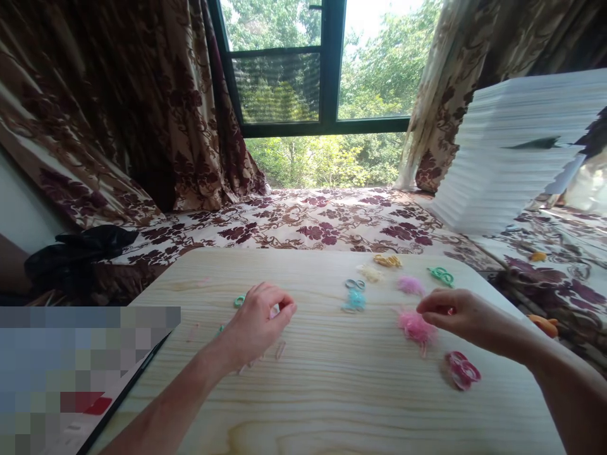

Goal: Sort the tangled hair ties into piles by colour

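Observation:
My left hand is over the left-middle of the table, thumb and fingers closed together; a pale bit shows in the gap, too small to name. Beside it lie a green ring and a thin pale pink strip. My right hand has its fingers pinched at the edge of a bright pink pile of small thin pieces; what they hold, if anything, is hidden. Nearer me is a cluster of dark pink rings. Behind that hand sit a lilac pile and green rings.
On the wooden table also lie a light blue pile, grey rings, a cream pile and yellow rings. A blurred-out screen stands at front left. A tall paper stack rises at back right.

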